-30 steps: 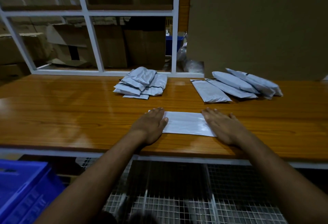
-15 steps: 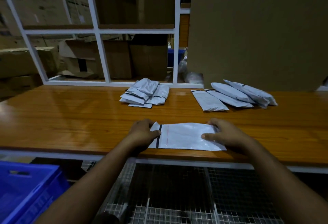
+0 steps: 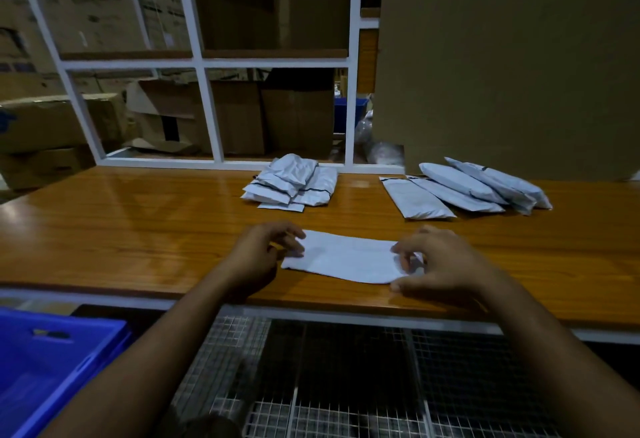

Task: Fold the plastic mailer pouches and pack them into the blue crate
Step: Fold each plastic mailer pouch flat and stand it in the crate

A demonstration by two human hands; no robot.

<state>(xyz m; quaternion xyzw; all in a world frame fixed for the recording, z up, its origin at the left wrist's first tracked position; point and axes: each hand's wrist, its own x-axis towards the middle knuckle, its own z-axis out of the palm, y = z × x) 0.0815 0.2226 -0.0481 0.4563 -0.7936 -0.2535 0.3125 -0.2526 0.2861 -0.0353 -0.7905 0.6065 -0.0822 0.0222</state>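
Observation:
A white plastic mailer pouch (image 3: 346, 257) lies flat near the front edge of the wooden table (image 3: 138, 229). My left hand (image 3: 263, 254) holds its left end with curled fingers. My right hand (image 3: 440, 261) pinches its right end, fingers curled over the edge. A pile of folded pouches (image 3: 294, 183) sits further back at the centre. Several unfolded pouches (image 3: 464, 189) lie fanned out at the back right. The blue crate (image 3: 52, 361) stands below the table at the lower left.
A white metal frame (image 3: 204, 105) rises behind the table, with cardboard boxes (image 3: 62, 125) beyond it. A large cardboard sheet (image 3: 502, 56) stands at the back right. A wire mesh shelf (image 3: 346, 385) runs under the table edge.
My hands went from pressing flat on the pouch to gripping its two ends. The dark strip seen at its left end half a second ago is out of sight.

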